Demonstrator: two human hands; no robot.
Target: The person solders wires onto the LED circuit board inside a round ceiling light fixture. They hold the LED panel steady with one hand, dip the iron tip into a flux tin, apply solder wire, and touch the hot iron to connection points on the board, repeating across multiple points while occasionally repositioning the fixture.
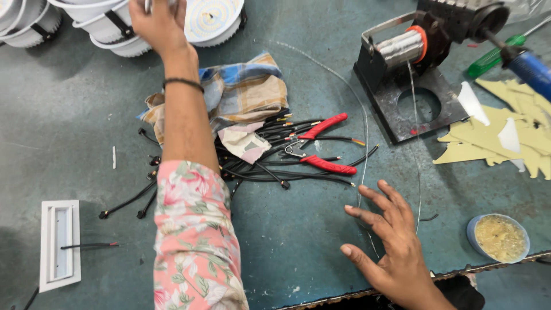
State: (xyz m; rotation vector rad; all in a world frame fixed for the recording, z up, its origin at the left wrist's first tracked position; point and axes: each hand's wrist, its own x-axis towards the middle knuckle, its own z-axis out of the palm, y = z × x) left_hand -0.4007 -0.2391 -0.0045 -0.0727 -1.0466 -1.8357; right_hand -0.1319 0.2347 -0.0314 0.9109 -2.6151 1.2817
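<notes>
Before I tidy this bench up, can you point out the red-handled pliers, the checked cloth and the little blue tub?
red-handled pliers [321,146], head view, on the joint where the two handles meet.
checked cloth [244,92], head view, on its blue-and-tan folds.
little blue tub [472,229], head view, on its left rim.

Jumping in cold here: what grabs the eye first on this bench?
The red-handled cutters lie mid-bench on a tangle of black wires, beside a checked cloth. The left hand reaches far up to the white round lamps at the top edge, while the right hand rests flat near the front edge. A solder spool stand sits upper right.
</notes>
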